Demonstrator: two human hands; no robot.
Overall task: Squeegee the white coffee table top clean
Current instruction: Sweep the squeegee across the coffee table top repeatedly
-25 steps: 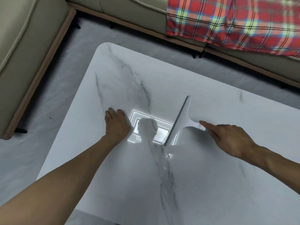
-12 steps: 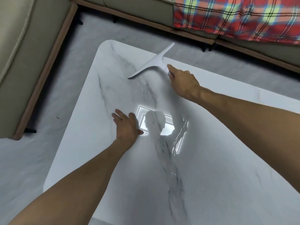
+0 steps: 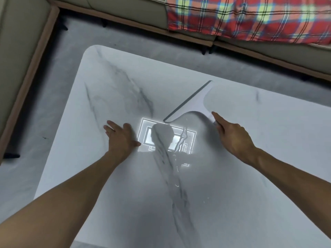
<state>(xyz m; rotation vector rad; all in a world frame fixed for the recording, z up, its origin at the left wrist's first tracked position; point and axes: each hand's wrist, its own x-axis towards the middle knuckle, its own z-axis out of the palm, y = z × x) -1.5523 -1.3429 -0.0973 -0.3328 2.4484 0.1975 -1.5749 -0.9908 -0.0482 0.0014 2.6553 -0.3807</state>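
The white marble-patterned coffee table top [image 3: 111, 90] fills most of the view. A white squeegee [image 3: 194, 102] with a dark rubber blade lies with its blade on the table, slanting from upper right to lower left. My right hand [image 3: 232, 138] grips its handle, index finger stretched along it. My left hand [image 3: 120, 137] rests flat on the table, fingers spread, to the left of a bright ceiling-light reflection [image 3: 166, 138]. A thin trail of water [image 3: 180, 145] and droplets runs down the wet surface below the blade.
A beige sofa [image 3: 21, 51] with a wooden base borders the left side and the far side. A red plaid blanket [image 3: 250, 17] hangs over the far sofa. Grey floor [image 3: 71, 38] lies between table and sofa.
My right hand drew the squeegee from the far edge of the table back toward me and to the right, blade now down. My left hand stayed planted.
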